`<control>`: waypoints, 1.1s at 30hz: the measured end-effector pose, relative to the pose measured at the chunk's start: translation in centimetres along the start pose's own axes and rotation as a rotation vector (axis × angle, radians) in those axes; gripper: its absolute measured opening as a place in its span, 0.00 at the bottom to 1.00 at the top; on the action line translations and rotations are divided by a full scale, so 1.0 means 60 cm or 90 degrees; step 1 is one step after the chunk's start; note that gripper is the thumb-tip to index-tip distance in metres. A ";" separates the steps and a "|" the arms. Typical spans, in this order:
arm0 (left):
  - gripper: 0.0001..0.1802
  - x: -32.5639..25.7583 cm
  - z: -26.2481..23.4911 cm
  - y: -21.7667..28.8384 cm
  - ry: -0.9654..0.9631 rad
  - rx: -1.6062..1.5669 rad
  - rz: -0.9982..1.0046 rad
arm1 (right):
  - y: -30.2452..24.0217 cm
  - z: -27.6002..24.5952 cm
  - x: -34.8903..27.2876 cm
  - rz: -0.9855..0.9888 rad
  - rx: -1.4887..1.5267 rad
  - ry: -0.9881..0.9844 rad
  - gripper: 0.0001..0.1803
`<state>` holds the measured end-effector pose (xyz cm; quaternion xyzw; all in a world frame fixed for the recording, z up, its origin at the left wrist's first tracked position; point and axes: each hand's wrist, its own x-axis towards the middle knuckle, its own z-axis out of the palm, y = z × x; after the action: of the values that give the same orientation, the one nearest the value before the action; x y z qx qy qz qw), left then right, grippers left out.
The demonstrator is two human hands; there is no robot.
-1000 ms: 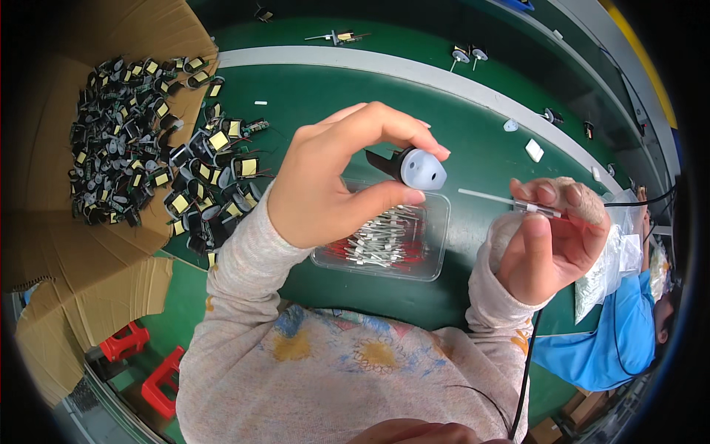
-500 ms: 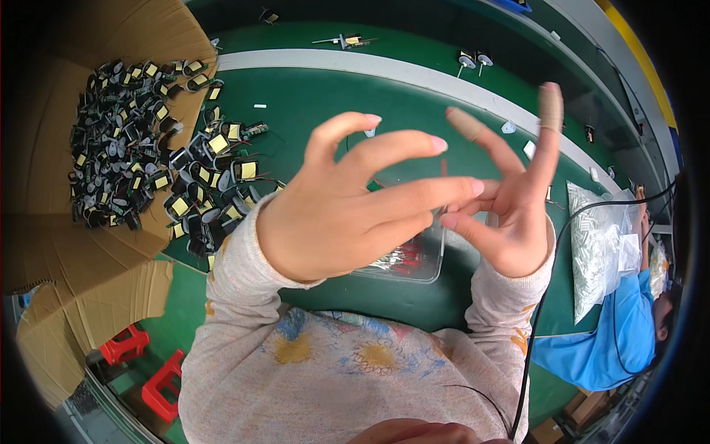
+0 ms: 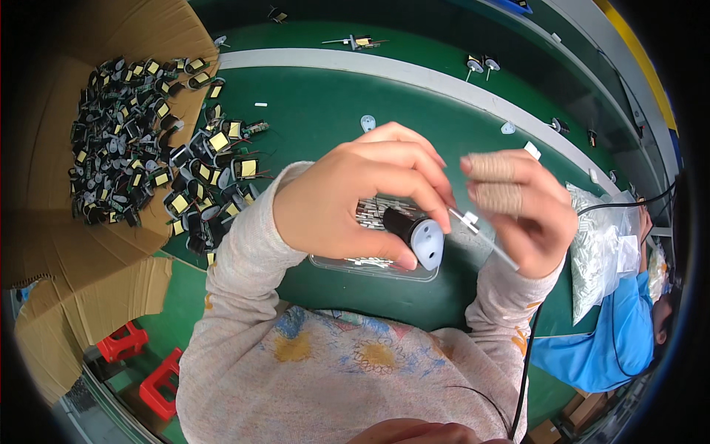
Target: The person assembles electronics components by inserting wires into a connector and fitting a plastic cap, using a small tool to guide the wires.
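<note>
My left hand (image 3: 347, 200) is closed round a small motor (image 3: 401, 224), a black cylinder with a pale grey, teardrop-shaped end plate (image 3: 427, 244) turned to the right. Just right of its fingertips slants a thin rod (image 3: 494, 244) carrying a small white block (image 3: 470, 219). The rod's lower end crosses in front of my right hand (image 3: 529, 211); which hand holds it I cannot tell. My right hand is blurred, its fingers bent, two of them wrapped in tan tape. Beneath my left hand is a clear plastic tray (image 3: 407, 275) of thin metal pieces, partly hidden.
A cardboard box (image 3: 37, 148) on the left spills a heap of motors (image 3: 126, 144) onto the green table. A white rail (image 3: 355, 63) curves across the far side, with several assembled parts beyond. At right lie a bag of white pieces (image 3: 592, 251), a black cable (image 3: 534, 325) and a blue-clad person (image 3: 629, 333).
The hands have drawn apart, and the motor, hidden before, shows in my left hand. My right hand's taped fingers have bent from upright toward the left. The rod with the white block has appeared between the hands.
</note>
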<state>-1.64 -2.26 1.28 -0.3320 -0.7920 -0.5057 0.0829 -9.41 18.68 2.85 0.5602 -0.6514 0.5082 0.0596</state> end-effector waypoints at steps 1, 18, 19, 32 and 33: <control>0.22 0.001 0.003 -0.002 0.006 -0.069 -0.016 | -0.006 0.004 0.004 -0.034 -0.022 0.003 0.12; 0.20 0.005 0.040 0.018 0.216 -0.138 -0.083 | -0.035 0.037 -0.036 0.008 0.139 0.496 0.14; 0.20 0.004 0.039 0.018 0.216 -0.137 -0.084 | -0.031 0.033 -0.041 -0.045 0.109 0.426 0.15; 0.19 0.005 0.038 0.009 0.224 -0.017 0.002 | -0.054 0.004 -0.034 -0.065 0.008 0.166 0.16; 0.19 0.005 0.037 0.010 0.218 0.007 0.007 | -0.055 0.002 -0.032 -0.047 -0.013 0.157 0.16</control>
<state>-1.03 -0.05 0.82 -0.2450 -0.7671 -0.5502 0.2207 -6.02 20.37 3.50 0.5166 -0.6232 0.5639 0.1635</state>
